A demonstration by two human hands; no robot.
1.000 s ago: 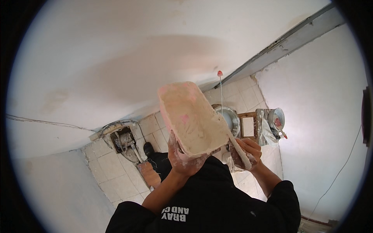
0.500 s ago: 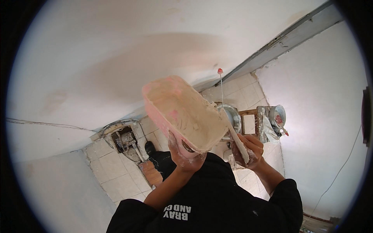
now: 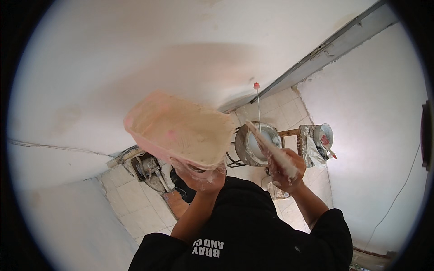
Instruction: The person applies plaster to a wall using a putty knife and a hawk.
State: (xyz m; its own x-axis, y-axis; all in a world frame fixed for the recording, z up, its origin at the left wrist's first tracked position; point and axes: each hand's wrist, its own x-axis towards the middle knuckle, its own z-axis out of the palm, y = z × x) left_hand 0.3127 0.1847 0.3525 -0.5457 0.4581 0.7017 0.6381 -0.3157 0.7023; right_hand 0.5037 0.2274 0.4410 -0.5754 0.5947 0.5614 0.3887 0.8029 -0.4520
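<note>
My left hand (image 3: 201, 180) is closed round the near side of a pink plastic tub (image 3: 147, 145). Wet, cream-coloured plaster (image 3: 194, 128) coats its inside and is smeared over the rim on the right. The tub tilts, its opening facing up toward me. My right hand (image 3: 294, 174) grips a plastering trowel (image 3: 271, 147), seen nearly edge-on and thick with plaster. Its blade points up and left, a short gap away from the tub's right end. The trowel's handle is hidden by my fingers. Both hands are smeared with plaster.
Below stands a round bucket (image 3: 246, 147) with a red-tipped stick (image 3: 257, 86) rising from it. To its right, a small pail (image 3: 323, 135) sits on a plaster-stained stool (image 3: 309, 144). A dirty machine or toolbox (image 3: 147, 167) lies on the tiles beside the wall (image 3: 149, 36).
The tub has moved left, with its opening turned more toward me. The trowel has come away from the tub's right rim, and its blade is now apart from it.
</note>
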